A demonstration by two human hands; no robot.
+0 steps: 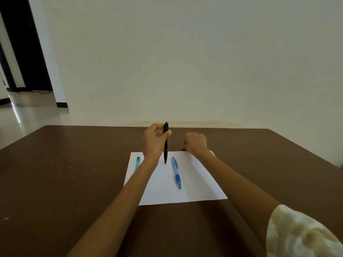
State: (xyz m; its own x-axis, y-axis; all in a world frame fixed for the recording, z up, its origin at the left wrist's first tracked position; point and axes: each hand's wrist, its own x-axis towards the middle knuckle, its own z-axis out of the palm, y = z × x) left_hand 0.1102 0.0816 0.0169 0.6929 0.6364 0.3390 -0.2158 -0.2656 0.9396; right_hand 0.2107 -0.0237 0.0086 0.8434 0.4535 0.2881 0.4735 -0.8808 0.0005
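While fingers of the left hand (155, 140) pinch the black pen (165, 152) upright over the paper (194, 182) and the curled right hand (195, 143) hides whatever it may hold, lowering the tip to write looks next.

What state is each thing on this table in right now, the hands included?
Left hand: grips the black pen.
Black pen: upright, tip down at the paper; contact unclear.
Right hand: curled in a fist at the paper's far edge.
Blue pen: lying on the paper, untouched.
Teal item: lying on the paper, partly hidden by the left forearm.
Paper: flat on the table.
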